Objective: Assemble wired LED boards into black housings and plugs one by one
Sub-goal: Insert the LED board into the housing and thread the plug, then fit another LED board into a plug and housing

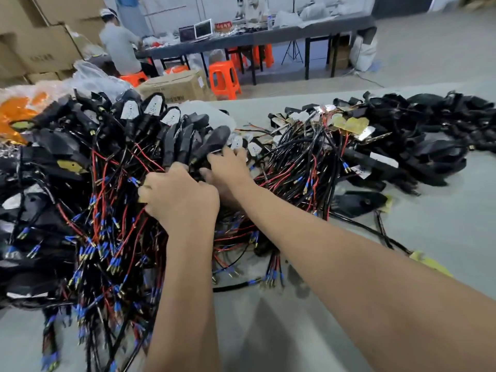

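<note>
We are working at a wide, smooth grey table (295, 331). Spreading out to the left of our hands is the largest heap (80, 210), a tangle of thin red and black wires tipped with blue sleeves and brass pins, too many for us to count, mixed with matte black, teardrop-shaped housings. Well to the right of our hands a second heap of black housings (429, 135) is lying, blurred, with flat yellowish and silvery boards (351, 126) at its near edge. One lone black housing (359, 201) is lying flat just right of our right forearm, its long axis running left to right.

We are reaching in with two bare hands, close together at the middle of the wires. Our left hand (182, 200) is curling its fingers down into the wire bundle, gripping it. Our right hand (230, 167) is reaching just beyond, fingertips touching a black housing (217, 138) whose long axis is pointing away from us and slightly rightward; we cannot tell whether it is pinching it.
</note>
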Demonstrator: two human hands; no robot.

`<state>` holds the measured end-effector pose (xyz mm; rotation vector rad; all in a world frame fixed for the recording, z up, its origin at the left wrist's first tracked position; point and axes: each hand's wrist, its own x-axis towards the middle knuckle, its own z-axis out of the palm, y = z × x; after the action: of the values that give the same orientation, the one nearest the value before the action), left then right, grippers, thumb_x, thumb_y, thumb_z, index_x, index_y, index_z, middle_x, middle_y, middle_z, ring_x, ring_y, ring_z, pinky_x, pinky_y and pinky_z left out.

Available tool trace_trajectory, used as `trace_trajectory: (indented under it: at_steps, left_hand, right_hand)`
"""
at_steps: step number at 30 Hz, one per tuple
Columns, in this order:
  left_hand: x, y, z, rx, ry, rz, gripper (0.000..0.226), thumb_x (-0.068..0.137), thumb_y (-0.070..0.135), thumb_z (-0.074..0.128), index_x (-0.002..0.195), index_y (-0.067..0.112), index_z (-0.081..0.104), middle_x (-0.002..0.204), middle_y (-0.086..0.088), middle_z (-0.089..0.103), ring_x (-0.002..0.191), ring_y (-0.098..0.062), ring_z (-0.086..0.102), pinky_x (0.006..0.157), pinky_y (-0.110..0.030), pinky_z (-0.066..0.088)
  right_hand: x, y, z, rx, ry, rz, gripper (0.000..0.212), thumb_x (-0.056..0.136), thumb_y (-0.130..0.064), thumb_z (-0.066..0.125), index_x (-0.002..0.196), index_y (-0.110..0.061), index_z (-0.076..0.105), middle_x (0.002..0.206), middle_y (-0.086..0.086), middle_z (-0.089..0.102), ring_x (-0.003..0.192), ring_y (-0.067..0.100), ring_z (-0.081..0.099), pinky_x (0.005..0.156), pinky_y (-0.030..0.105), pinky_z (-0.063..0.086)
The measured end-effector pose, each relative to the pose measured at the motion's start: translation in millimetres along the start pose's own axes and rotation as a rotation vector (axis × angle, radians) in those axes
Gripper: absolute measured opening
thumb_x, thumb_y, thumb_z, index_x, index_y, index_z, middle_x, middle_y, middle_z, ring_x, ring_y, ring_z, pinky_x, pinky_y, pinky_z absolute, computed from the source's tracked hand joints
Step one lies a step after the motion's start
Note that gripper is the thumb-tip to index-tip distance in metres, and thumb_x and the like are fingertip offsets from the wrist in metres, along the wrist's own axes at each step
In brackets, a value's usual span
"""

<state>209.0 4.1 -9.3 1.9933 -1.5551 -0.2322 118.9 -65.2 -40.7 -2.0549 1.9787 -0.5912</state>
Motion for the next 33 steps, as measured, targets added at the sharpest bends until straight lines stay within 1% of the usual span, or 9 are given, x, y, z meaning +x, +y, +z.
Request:
trace_trajectory:
  at_steps: [4,6,9,11,14,19,23,28,33]
  left_hand:
    - [-12,28,11,-0.062,0.04,0.067,0.038,0.093,0.025,0.064,0.131,0.025,0.062,0.14,-0.017,0.046,0.133,-0.042,0.036,0.105,-0.049,0.037]
    - [-23,43,20,-0.119,0.071,0.127,0.035,0.091,0.022,0.065,0.126,0.025,0.065,0.136,-0.014,0.049,0.13,-0.04,0.038,0.102,-0.048,0.038]
    - [-47,69,39,-0.235,0.095,0.294,0.025,0.088,0.017,0.063,0.112,0.019,0.07,0.123,-0.012,0.06,0.12,-0.036,0.049,0.098,-0.037,0.033]
    - [-64,87,52,-0.339,0.042,0.428,0.021,0.085,0.012,0.062,0.104,0.013,0.072,0.111,-0.011,0.067,0.111,-0.033,0.057,0.098,-0.037,0.038]
    - [-93,113,71,-0.45,-0.202,0.582,0.019,0.083,0.007,0.062,0.095,0.012,0.076,0.095,-0.006,0.074,0.096,-0.027,0.066,0.09,-0.038,0.049]
    - [-154,157,95,-0.316,-0.803,0.876,0.021,0.084,0.005,0.063,0.081,0.019,0.078,0.072,0.008,0.07,0.069,-0.009,0.065,0.064,-0.026,0.051]
    - [-231,189,99,-0.122,-1.098,1.119,0.011,0.088,0.014,0.066,0.081,0.015,0.075,0.076,-0.002,0.072,0.071,-0.022,0.07,0.066,-0.036,0.06]
    - [-332,214,94,0.066,-1.142,1.333,0.045,0.077,0.051,0.082,0.064,0.019,0.053,0.064,0.002,0.055,0.06,-0.013,0.054,0.049,-0.025,0.037]
    - [-359,217,98,0.124,-1.011,1.436,0.031,0.079,0.019,0.075,0.065,0.014,0.049,0.064,-0.001,0.052,0.059,-0.02,0.057,0.037,-0.02,0.03]
  right_hand:
    - [-20,24,-34,0.203,0.121,-0.02,0.027,0.101,-0.02,0.054,0.08,-0.006,0.064,0.103,0.018,0.071,0.1,0.033,0.06,0.078,0.03,0.039]
    - [-37,44,-53,0.307,0.2,-0.023,0.021,0.096,-0.015,0.062,0.085,-0.002,0.074,0.099,0.013,0.075,0.093,0.026,0.062,0.085,0.034,0.045]
    - [-71,81,-81,0.403,0.361,-0.001,0.014,0.092,-0.012,0.067,0.092,-0.012,0.082,0.087,0.0,0.075,0.085,0.013,0.063,0.077,0.022,0.042]
    - [-95,110,-98,0.421,0.419,0.042,0.013,0.093,-0.014,0.069,0.089,-0.015,0.081,0.082,-0.004,0.074,0.082,0.011,0.065,0.079,0.025,0.047]
    - [-135,161,-128,0.324,0.392,0.104,0.013,0.094,-0.019,0.069,0.087,-0.018,0.08,0.081,-0.002,0.072,0.079,0.013,0.065,0.077,0.029,0.05]
    - [-221,236,-187,0.24,0.073,0.311,0.021,0.098,-0.019,0.065,0.081,-0.012,0.076,0.07,0.005,0.075,0.065,0.02,0.074,0.06,0.035,0.061]
    - [-285,280,-211,0.0,-0.115,0.551,0.021,0.097,-0.018,0.066,0.078,-0.013,0.073,0.065,-0.001,0.075,0.059,0.017,0.074,0.051,0.026,0.057]
    - [-338,312,-216,0.096,0.193,0.79,0.023,0.1,-0.02,0.067,0.082,-0.005,0.072,0.063,0.004,0.074,0.053,0.017,0.072,0.044,0.023,0.053]
    - [-360,320,-212,0.145,0.478,0.798,0.023,0.097,-0.02,0.069,0.076,-0.01,0.073,0.059,0.002,0.072,0.05,0.015,0.07,0.045,0.024,0.053]
